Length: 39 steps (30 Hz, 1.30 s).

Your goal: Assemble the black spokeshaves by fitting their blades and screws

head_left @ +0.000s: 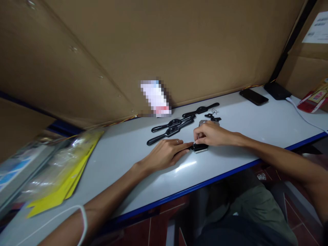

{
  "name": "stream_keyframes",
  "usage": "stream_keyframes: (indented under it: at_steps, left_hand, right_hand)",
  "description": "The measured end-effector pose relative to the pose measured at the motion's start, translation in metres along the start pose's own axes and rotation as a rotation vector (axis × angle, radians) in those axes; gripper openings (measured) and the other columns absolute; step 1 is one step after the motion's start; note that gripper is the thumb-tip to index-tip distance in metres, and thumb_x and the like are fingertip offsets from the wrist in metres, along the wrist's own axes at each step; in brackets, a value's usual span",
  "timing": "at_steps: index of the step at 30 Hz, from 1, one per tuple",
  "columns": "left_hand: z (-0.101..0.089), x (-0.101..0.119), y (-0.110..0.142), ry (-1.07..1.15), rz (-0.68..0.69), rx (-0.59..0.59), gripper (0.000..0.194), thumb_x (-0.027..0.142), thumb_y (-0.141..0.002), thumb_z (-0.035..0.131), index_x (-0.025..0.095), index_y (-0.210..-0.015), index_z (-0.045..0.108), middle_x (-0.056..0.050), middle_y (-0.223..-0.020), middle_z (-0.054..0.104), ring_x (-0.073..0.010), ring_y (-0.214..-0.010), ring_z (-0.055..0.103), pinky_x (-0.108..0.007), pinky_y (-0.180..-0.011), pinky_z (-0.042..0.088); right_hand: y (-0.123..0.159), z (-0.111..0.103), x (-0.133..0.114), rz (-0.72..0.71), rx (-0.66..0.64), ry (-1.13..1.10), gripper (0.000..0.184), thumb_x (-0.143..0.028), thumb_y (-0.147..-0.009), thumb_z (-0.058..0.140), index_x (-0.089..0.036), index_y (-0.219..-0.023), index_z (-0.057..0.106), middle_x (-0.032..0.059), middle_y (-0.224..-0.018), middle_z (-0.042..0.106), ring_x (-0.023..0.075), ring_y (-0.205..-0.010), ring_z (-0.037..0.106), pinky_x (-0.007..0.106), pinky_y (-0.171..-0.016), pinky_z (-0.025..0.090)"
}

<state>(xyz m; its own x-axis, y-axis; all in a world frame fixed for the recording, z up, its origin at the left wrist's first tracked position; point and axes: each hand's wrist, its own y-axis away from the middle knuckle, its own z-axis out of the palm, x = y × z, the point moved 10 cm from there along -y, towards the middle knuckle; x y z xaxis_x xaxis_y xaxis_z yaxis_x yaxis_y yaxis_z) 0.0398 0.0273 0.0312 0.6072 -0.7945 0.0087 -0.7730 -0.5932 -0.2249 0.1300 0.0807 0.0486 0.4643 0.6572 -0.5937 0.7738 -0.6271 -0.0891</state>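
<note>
A black spokeshave lies on the white table, a pale metal blade edge along its near side. My left hand, with a ring on one finger, grips its left handle. Over its middle, my right hand is closed in a pinch; what sits between the fingertips is too small to name. Three more spokeshaves lie beyond: one at the back and two close together, an upper and a lower. Black small plates, silver screws and grey metal pieces lie just past my right hand.
A lit, blurred screen leans on the cardboard wall. At the back right are a phone, a black box with a white cable, and a red packet. Yellow sheets and clear plastic bags lie left.
</note>
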Motion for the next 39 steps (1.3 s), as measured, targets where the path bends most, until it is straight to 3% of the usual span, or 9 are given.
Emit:
stream_keyframes:
  at_steps: [5, 10, 16, 20, 23, 28, 31, 34, 39]
  left_hand:
    - [0.000, 0.001, -0.001, -0.001, 0.007, -0.007, 0.043, 0.038, -0.112, 0.033, 0.019, -0.133, 0.065, -0.004, -0.082, 0.069, -0.0154, -0.067, 0.065, -0.029, -0.062, 0.049]
    - [0.001, 0.000, 0.000, 0.001, 0.000, -0.004, 0.043, 0.039, -0.112, 0.033, 0.019, -0.133, 0.065, -0.004, -0.083, 0.069, -0.0159, -0.069, 0.066, -0.030, -0.063, 0.050]
    - [0.000, 0.001, 0.000, 0.005, 0.002, -0.001, 0.042, 0.037, -0.111, 0.035, 0.019, -0.132, 0.066, -0.005, -0.085, 0.070, -0.0166, -0.070, 0.067, -0.032, -0.063, 0.050]
    - [-0.002, 0.001, -0.001, 0.017, 0.003, 0.012, 0.041, 0.037, -0.111, 0.036, 0.020, -0.132, 0.066, -0.005, -0.084, 0.070, -0.0169, -0.069, 0.067, -0.032, -0.062, 0.050]
    - [-0.001, 0.000, 0.000, 0.031, -0.005, 0.014, 0.040, 0.036, -0.110, 0.037, 0.020, -0.132, 0.066, -0.005, -0.083, 0.070, -0.0163, -0.068, 0.066, -0.031, -0.062, 0.051]
    - [0.001, -0.001, 0.000, 0.030, -0.005, 0.002, 0.041, 0.037, -0.110, 0.036, 0.019, -0.134, 0.065, -0.005, -0.082, 0.069, -0.0168, -0.071, 0.067, -0.031, -0.064, 0.052]
    - [0.000, -0.001, 0.000, 0.026, -0.006, 0.002, 0.041, 0.037, -0.111, 0.035, 0.019, -0.133, 0.065, -0.005, -0.082, 0.069, -0.0163, -0.069, 0.067, -0.031, -0.063, 0.051]
    - [-0.003, 0.001, -0.001, 0.020, 0.000, 0.016, 0.041, 0.037, -0.111, 0.035, 0.020, -0.131, 0.067, -0.005, -0.084, 0.071, -0.0155, -0.068, 0.066, -0.030, -0.063, 0.051]
    - [-0.002, 0.001, -0.001, 0.014, -0.006, 0.009, 0.041, 0.037, -0.110, 0.036, 0.020, -0.132, 0.067, -0.005, -0.085, 0.071, -0.0157, -0.070, 0.067, -0.030, -0.063, 0.051]
  right_hand:
    - [-0.002, 0.002, 0.018, 0.143, -0.002, -0.207, 0.008, -0.012, -0.081, 0.072, -0.015, -0.074, 0.070, -0.0001, -0.064, 0.067, 0.0121, -0.064, 0.063, 0.026, -0.065, 0.041]
    - [-0.002, -0.005, 0.010, 0.091, 0.033, -0.041, 0.011, -0.014, -0.082, 0.073, -0.016, -0.072, 0.069, -0.0002, -0.069, 0.069, 0.0115, -0.067, 0.060, 0.027, -0.067, 0.037]
    - [-0.002, -0.004, 0.017, 0.168, 0.043, 0.003, 0.016, -0.020, -0.085, 0.069, -0.017, -0.070, 0.065, 0.0013, -0.071, 0.067, 0.0120, -0.066, 0.055, 0.028, -0.065, 0.035]
    - [0.000, -0.001, 0.011, 0.088, 0.026, 0.213, 0.016, -0.024, -0.091, 0.059, -0.018, -0.078, 0.066, 0.0056, -0.077, 0.068, 0.0160, -0.070, 0.054, 0.031, -0.062, 0.031]
    - [0.003, 0.006, 0.001, 0.009, -0.024, 0.459, 0.027, -0.026, -0.098, 0.047, -0.015, -0.092, 0.070, 0.0132, -0.084, 0.070, 0.0198, -0.070, 0.055, 0.034, -0.062, 0.026]
    - [0.006, 0.014, -0.009, 0.018, -0.064, 0.653, 0.035, -0.023, -0.100, 0.041, -0.008, -0.103, 0.073, 0.0201, -0.087, 0.072, 0.0242, -0.071, 0.058, 0.037, -0.063, 0.025]
    - [0.006, 0.008, -0.012, 0.013, 0.002, 0.603, 0.034, -0.024, -0.100, 0.042, -0.010, -0.099, 0.073, 0.0200, -0.093, 0.072, 0.0246, -0.075, 0.059, 0.037, -0.063, 0.025]
    - [0.007, -0.009, -0.016, -0.018, 0.136, 0.410, 0.028, -0.030, -0.101, 0.048, -0.015, -0.098, 0.071, 0.0132, -0.097, 0.073, 0.0216, -0.079, 0.059, 0.034, -0.065, 0.027]
    - [0.004, -0.006, -0.011, 0.006, 0.086, 0.251, 0.015, -0.017, -0.089, 0.058, -0.021, -0.093, 0.072, 0.0038, -0.082, 0.070, 0.0182, -0.079, 0.057, 0.031, -0.068, 0.029]
